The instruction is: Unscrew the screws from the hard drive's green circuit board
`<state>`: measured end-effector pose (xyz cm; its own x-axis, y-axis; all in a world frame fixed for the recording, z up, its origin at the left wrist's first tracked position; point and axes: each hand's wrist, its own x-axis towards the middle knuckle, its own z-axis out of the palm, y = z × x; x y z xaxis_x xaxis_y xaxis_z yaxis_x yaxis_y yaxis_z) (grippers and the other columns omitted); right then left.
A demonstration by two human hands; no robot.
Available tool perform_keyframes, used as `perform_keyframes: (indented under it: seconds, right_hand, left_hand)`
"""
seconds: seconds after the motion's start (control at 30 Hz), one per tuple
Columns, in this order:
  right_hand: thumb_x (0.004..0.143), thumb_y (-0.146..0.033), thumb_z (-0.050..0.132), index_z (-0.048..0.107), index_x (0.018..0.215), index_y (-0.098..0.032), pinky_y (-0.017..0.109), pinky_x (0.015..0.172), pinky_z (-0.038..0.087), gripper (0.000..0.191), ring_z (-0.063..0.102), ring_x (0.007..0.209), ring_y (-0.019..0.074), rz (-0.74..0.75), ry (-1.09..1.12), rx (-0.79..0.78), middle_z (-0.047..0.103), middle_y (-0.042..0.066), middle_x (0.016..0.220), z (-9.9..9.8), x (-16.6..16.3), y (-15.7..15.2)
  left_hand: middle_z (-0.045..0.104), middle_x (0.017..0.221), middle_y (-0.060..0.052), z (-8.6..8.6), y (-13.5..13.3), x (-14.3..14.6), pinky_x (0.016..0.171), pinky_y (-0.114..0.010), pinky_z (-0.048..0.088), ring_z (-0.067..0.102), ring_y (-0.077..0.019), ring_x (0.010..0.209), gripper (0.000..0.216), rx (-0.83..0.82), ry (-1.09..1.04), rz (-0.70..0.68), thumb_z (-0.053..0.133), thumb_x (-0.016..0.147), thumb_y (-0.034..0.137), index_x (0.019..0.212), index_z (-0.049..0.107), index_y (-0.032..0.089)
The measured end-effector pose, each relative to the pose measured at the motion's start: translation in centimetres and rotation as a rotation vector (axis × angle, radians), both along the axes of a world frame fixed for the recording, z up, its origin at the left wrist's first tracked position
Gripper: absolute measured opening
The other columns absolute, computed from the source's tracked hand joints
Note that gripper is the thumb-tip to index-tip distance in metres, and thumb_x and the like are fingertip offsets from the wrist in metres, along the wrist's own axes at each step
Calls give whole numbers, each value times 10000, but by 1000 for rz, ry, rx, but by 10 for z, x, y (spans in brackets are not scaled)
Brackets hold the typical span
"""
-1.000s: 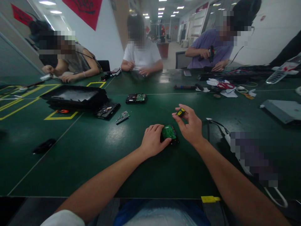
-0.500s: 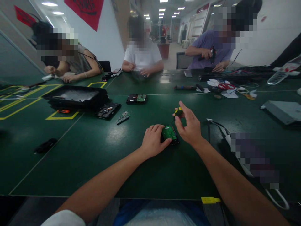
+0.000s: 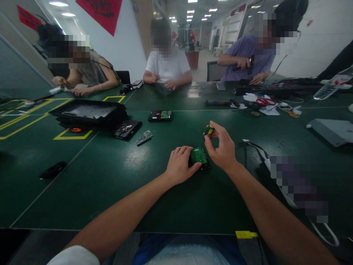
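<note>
The left hand (image 3: 180, 164) grips a black rectangular device (image 3: 206, 166) with a green circuit board (image 3: 198, 155), seemingly against slipping; the right hand (image 3: 223, 148) pinches a yellow-and-black screwdriver (image 3: 209, 130) above.

It's bright green on the circuit board (image 3: 198, 155), yellow and black on the screwdriver (image 3: 209, 130) at its one o'clock! Deep green bench (image 3: 138, 198), thin white lines (image 3: 38, 197), yellow outlines (image 3: 72, 138) between nine and ten; red poster (image 3: 110, 22), black lettering (image 3: 102, 7), near eleven!
</note>
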<state>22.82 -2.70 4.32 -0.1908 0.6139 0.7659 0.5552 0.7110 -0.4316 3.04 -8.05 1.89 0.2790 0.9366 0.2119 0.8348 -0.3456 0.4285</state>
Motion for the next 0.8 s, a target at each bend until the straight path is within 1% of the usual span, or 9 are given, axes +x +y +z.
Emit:
perform_keyframes:
  seconds: [0.13, 0.27, 0.33, 0.5, 0.7, 0.8]
  right_hand:
    - [973, -318, 642, 439, 1501, -368, 471, 869, 633, 569, 684, 941, 238, -4, -2, 31, 620, 81, 1286, 1, -1, -1]
    - [996, -274, 586, 394, 1544, -353, 476, 922, 615, 587, 694, 960, 237, 16, -1, 16, 626, 92, 1317, 0, -1, -1]
    - [998, -267, 582, 391, 1546, -338, 476, 914, 618, 585, 697, 972, 240, 13, 4, 26, 633, 95, 1318, -1, -1, 0]
    - [948, -289, 689, 492, 1457, -290, 452, 825, 637, 547, 683, 1042, 267, -6, 7, 115, 634, 108, 1292, -3, 0, 4]
    - [986, -243, 604, 417, 1531, -298, 472, 874, 637, 579, 693, 1030, 258, 11, 13, 74, 617, 120, 1352, -4, 1, 5]
    - [977, -262, 639, 451, 1507, -308, 457, 844, 644, 563, 694, 979, 244, 0, 8, 91, 621, 109, 1306, -3, 1, 4]
  left_hand:
    - [629, 1388, -108, -1, 0, 0, 1074, -509, 446, 549, -339, 1278, 601, -2, 2, -2, 657, 910, 562, 1401, 550, 231]
    - [626, 1393, -113, -1, 0, 0, 1079, -509, 440, 543, -338, 1283, 604, 1, 1, 0, 653, 914, 558, 1404, 549, 220]
    - [627, 1393, -111, -1, 0, 0, 1078, -504, 441, 546, -336, 1279, 598, 1, 4, 1, 651, 916, 559, 1399, 553, 221]
    - [629, 1388, -105, -1, -1, 0, 1075, -494, 443, 551, -334, 1267, 589, 16, 12, 6, 645, 919, 563, 1387, 563, 216]
    - [627, 1392, -106, -2, -1, 0, 1080, -502, 437, 544, -338, 1281, 607, 8, 10, 2, 637, 922, 574, 1411, 548, 224]
    - [626, 1393, -108, -3, 0, 0, 1080, -499, 437, 546, -337, 1277, 610, 15, 8, 2, 637, 921, 578, 1408, 553, 220]
